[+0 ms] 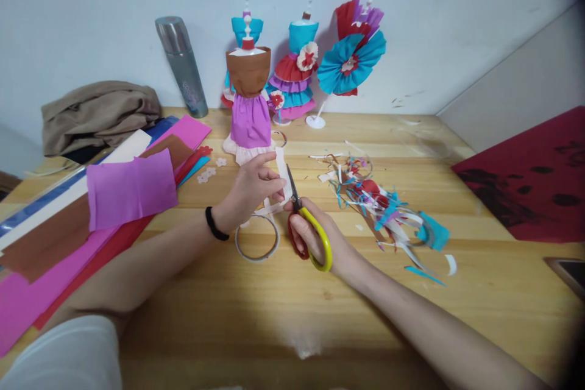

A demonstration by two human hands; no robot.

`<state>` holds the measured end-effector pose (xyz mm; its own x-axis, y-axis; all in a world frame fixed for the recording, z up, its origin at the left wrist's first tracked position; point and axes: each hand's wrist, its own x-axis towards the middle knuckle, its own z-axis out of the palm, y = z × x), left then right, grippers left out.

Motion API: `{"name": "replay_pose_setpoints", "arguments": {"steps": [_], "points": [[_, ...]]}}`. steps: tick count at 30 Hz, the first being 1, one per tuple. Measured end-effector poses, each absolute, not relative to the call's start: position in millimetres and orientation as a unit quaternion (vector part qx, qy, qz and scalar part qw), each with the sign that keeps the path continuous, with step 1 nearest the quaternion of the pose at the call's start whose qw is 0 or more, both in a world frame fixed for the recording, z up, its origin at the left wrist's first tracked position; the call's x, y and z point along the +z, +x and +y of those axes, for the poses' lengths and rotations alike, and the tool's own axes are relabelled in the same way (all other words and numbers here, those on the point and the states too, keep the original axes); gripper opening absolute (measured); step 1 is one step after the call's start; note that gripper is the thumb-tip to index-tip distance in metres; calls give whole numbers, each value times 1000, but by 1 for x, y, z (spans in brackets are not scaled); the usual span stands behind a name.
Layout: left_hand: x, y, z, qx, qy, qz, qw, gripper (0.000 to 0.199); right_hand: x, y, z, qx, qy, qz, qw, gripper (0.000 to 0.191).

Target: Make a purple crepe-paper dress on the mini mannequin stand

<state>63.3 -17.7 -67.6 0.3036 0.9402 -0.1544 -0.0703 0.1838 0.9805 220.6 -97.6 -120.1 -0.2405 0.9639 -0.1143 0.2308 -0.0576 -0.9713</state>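
My left hand (pixel 256 181), with a black band at the wrist, grips a narrow white paper strip (pixel 282 169) between its fingers. In my right hand (pixel 320 228) are scissors (pixel 325 250) with a yellow and a red handle. Their dark blades point up and away, right beside the strip; whether they touch it I cannot tell. Below my left hand lies a ring-shaped roll of tape (pixel 237 236). Just beyond my hands stands a doll dress form (pixel 248 73) with a brown top, a purple skirt and a pale ruffled hem.
More dressed forms (pixel 301 30) stand along the wall. A thermos (pixel 185 73) and brown cloth (pixel 100 113) are at the back left. Coloured paper sheets (pixel 132 192) spread at left, near small paper flowers (pixel 206 175). Paper scraps (pixel 379 201) lie at right, before a red panel (pixel 539 183).
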Motion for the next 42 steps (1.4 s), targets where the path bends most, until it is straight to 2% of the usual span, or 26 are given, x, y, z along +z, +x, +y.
{"name": "replay_pose_setpoints", "arguments": {"steps": [10, 14, 16, 18, 21, 24, 31, 33, 34, 37, 39, 42], "points": [[-70, 64, -17, 402, 492, 431, 641, 66, -120, 220, -97, 515, -504, -602, 343, 49], [-68, 61, -14, 411, 486, 430, 640, 64, -103, 231, -89, 419, -559, -642, 315, 43], [-65, 58, -10, 425, 485, 423, 637, 61, -94, 240, -84, 331, -597, -683, 259, 36], [-61, 54, -7, 438, 489, 406, 636, 56, -90, 247, -80, 252, -631, -715, 165, 32], [-53, 48, -2, 447, 492, 383, 641, 47, -87, 255, -80, 193, -636, -745, 48, 45], [-45, 43, 1, 462, 477, 385, 641, 41, -81, 258, -84, 202, -609, -767, 10, 52], [-34, 38, 0, 459, 458, 386, 656, 33, -63, 256, -84, 132, -628, -766, -32, 11], [-33, 39, -2, 455, 456, 382, 663, 30, -63, 252, -79, 132, -640, -757, -6, 17], [-33, 39, -3, 451, 457, 377, 668, 29, -63, 248, -75, 143, -639, -755, 35, 24], [-33, 40, -5, 431, 468, 349, 687, 24, -67, 235, -61, 255, -571, -742, 243, 46], [-35, 40, -4, 420, 471, 340, 697, 25, -70, 226, -51, 372, -494, -704, 349, 40], [-41, 40, -2, 416, 464, 346, 701, 31, -76, 215, -41, 500, -444, -620, 411, 28]]}}
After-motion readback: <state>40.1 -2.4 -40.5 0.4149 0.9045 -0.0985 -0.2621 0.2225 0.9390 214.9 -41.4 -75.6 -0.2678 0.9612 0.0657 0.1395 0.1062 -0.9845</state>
